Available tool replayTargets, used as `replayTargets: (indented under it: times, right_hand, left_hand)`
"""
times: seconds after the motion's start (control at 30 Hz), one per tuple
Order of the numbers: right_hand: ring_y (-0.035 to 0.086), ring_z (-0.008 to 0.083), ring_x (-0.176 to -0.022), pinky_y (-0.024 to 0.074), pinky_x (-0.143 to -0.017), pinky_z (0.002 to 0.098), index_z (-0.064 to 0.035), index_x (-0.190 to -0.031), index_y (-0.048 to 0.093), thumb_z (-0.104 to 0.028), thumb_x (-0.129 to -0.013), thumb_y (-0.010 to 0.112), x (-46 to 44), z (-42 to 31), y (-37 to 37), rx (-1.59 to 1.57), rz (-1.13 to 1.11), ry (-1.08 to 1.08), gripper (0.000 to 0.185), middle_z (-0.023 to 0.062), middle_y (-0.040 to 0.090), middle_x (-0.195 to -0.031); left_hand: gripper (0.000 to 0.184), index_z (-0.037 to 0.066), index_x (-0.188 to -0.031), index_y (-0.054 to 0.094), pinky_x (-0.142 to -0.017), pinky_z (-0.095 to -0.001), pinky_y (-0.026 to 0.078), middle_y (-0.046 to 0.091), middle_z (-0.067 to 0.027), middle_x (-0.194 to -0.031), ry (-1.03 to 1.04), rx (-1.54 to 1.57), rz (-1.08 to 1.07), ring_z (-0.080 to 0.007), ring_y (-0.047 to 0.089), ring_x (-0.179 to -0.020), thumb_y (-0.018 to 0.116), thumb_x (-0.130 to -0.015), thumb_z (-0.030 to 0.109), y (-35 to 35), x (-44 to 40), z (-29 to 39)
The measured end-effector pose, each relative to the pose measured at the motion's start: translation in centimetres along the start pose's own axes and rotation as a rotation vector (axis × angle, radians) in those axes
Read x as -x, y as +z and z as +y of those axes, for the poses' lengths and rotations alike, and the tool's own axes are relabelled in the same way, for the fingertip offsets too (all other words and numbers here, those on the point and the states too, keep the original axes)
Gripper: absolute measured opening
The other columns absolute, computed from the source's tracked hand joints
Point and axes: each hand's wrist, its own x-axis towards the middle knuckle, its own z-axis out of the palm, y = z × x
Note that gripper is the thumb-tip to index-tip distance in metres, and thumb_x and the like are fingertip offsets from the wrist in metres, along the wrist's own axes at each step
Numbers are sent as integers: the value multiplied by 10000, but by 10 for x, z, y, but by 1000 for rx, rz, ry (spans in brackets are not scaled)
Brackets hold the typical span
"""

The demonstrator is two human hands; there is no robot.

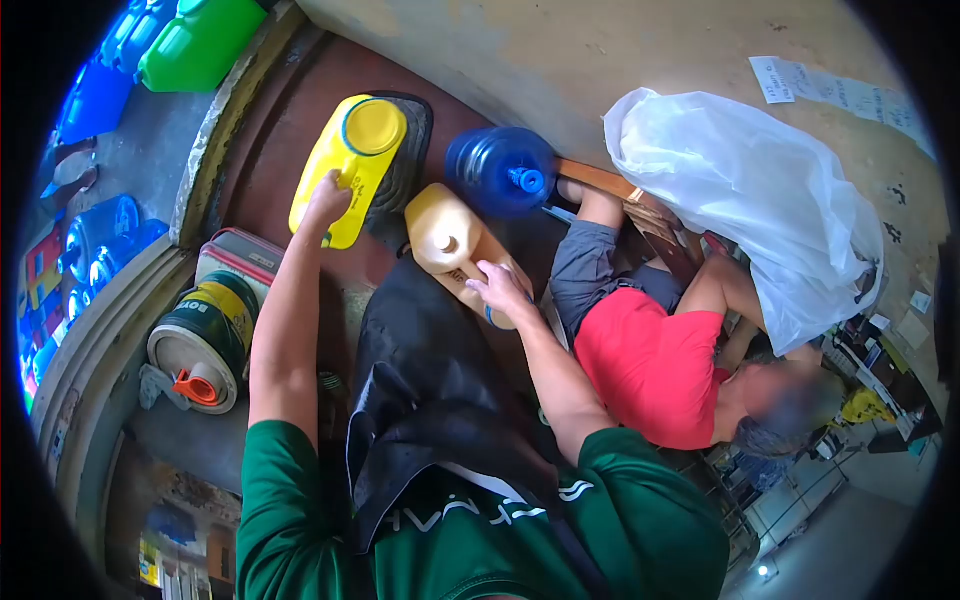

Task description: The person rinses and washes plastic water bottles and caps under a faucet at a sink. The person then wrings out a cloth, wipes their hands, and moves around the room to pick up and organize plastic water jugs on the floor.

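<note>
My left hand (pixel 329 203) is closed around the handle of a yellow plastic jug (pixel 345 150) with a round yellow cap. Part of that jug overlaps a dark, ridged mat (pixel 404 170) on the reddish floor. To the right, my right hand (pixel 500 290) grips the handle of a beige plastic jug (pixel 430 215), whose small cap faces me. This second jug is close in front of my dark apron (pixel 430 340). Just beyond it lies a large blue water bottle (pixel 490 165) with a blue cap.
On the right sits a person in a red shirt (pixel 645 355), near a big white plastic bag (pixel 740 190). A green drink cooler (pixel 215 330) with an orange spout stands at left. Past a raised sill (pixel 215 140) are blue containers and a green one (pixel 200 45).
</note>
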Motion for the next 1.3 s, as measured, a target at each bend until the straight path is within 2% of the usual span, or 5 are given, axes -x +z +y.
replayTargets:
  times: [0.43, 0.7, 0.87, 1.0, 1.3]
  right_hand:
    - [597, 366, -1039, 469, -899, 428, -62, -1161, 637, -332, -810, 722, 29, -4, -11, 6, 66, -61, 451, 167, 680, -1041]
    - [585, 372, -1039, 440, -935, 451, -50, -1065, 663, -275, -766, 746, 26, -83, -32, 273, -103, -181, 383, 169, 685, -1001]
    - [666, 317, -836, 529, -745, 377, -32, -994, 649, -168, -733, 759, 1, -67, -52, -553, -465, -190, 314, 161, 687, -895]
    - [641, 344, -948, 536, -801, 401, -134, -1166, 595, -104, -758, 703, -63, -13, -108, 376, 570, -209, 424, 151, 647, -978]
    - [625, 391, -981, 531, -816, 491, -197, -1272, 483, -103, -729, 707, -148, 67, -93, 714, 299, -75, 595, 185, 607, -1041]
  left_hand:
    - [834, 24, -1435, 377, -1080, -385, 372, 500, -272, -1351, 62, 126, -335, -379, 487, -1266, 718, -739, 333, 55, -34, 49]
    - [520, 142, -1116, 675, -1095, -564, 251, 466, -170, -1371, 1021, -384, -217, -393, 325, -1355, 760, -680, 413, 46, 164, 86]
    - [340, 105, -933, 709, -1097, -577, 234, 424, -172, -1400, 751, -440, -83, -380, 301, -1359, 745, -622, 240, 43, 218, 65]
    - [200, 71, -749, 704, -1077, -572, 270, 458, -184, -1366, 651, -315, 39, -395, 352, -1320, 719, -569, 158, 8, 252, 41]
    - [219, 35, -722, 656, -1041, -541, 320, 500, -202, -1318, 451, -253, 163, -418, 412, -1271, 720, -526, 108, -64, 325, -11]
